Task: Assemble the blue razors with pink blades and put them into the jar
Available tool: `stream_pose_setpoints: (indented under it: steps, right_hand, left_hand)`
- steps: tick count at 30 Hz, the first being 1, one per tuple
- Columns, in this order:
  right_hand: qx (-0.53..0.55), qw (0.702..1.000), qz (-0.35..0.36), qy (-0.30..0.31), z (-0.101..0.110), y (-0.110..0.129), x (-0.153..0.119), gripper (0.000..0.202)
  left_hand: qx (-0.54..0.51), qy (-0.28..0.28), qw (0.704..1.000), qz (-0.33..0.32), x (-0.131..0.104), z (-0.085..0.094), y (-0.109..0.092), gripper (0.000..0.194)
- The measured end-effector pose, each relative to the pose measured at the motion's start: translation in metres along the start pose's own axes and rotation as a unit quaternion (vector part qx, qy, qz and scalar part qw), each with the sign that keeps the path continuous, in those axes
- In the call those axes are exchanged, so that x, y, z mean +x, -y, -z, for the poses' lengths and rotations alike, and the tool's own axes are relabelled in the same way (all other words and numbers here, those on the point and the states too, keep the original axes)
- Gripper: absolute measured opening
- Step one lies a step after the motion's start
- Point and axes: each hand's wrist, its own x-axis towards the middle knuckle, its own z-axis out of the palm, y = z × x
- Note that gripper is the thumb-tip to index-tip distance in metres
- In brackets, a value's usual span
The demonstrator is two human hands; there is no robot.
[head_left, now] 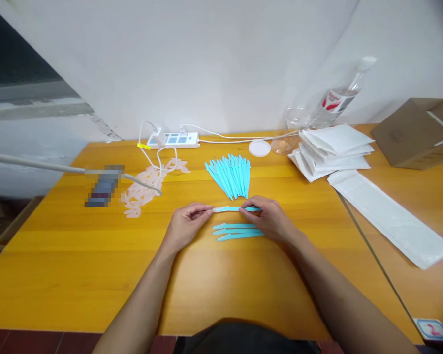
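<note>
My left hand (186,223) and my right hand (268,216) hold one thin turquoise plastic tool (232,209) level between them, just above the yellow table (77,255). The left fingers pinch its pale, clear-capped tip; the right fingers grip the turquoise handle end. Right below it, three more turquoise tools (236,231) lie side by side on the table, partly under my right hand. Behind, a fanned pile of several turquoise tools (231,174) rests. A heap of pale pink caps (143,189) lies to the left.
A white power strip (173,140) with cables sits by the wall. A blurred dark object (103,189) lies at left. White pouches (332,150), a long white strip (387,216), a lid (259,148), a plastic cup (297,118), a bottle (339,98) and a cardboard box (417,132) stand at right.
</note>
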Motion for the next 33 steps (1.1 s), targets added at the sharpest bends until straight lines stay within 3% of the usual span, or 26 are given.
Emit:
stream_pose_setpoints:
  steps: [5, 10, 13, 17, 20, 24, 27, 30, 33]
  right_hand:
    - [-0.006, 1.0, -0.007, -0.005, 0.002, 0.001, 0.0, 0.008]
    - [-0.017, 1.0, 0.006, 0.004, 0.0, 0.002, -0.001, 0.01]
    - [-0.04, 0.999, 0.02, 0.025, -0.003, 0.001, -0.003, 0.011]
    - [-0.075, 0.994, 0.051, 0.064, -0.005, -0.001, -0.006, 0.014]
    - [-0.086, 0.992, 0.062, 0.07, -0.003, -0.002, -0.008, 0.015]
    - [-0.099, 0.995, -0.024, 0.009, 0.006, -0.001, -0.003, 0.018]
    - [-0.12, 0.979, -0.147, -0.08, 0.011, -0.005, 0.01, 0.023]
    - [-0.133, 0.961, -0.22, -0.103, 0.011, -0.012, 0.031, 0.033]
    - [-0.155, 0.954, -0.237, -0.102, 0.008, -0.018, 0.055, 0.038]
  left_hand:
    - [-0.002, -0.028, 1.0, 0.004, 0.0, 0.007, 0.005, 0.028]
    - [0.032, 0.011, 0.999, -0.014, -0.001, -0.01, 0.004, 0.024]
    - [0.109, 0.045, 0.991, -0.067, -0.001, -0.014, 0.002, 0.02]
    - [0.225, 0.091, 0.955, -0.169, -0.003, -0.007, -0.002, 0.015]
    - [0.274, 0.095, 0.933, -0.214, -0.01, -0.01, -0.004, 0.02]
    - [0.329, 0.158, 0.881, -0.301, -0.02, -0.031, -0.004, 0.05]
    - [0.377, 0.217, 0.837, -0.332, -0.023, -0.043, 0.001, 0.044]
    - [0.387, 0.231, 0.826, -0.338, -0.024, -0.042, 0.004, 0.041]
    - [0.369, 0.235, 0.833, -0.338, -0.024, -0.035, 0.002, 0.042]
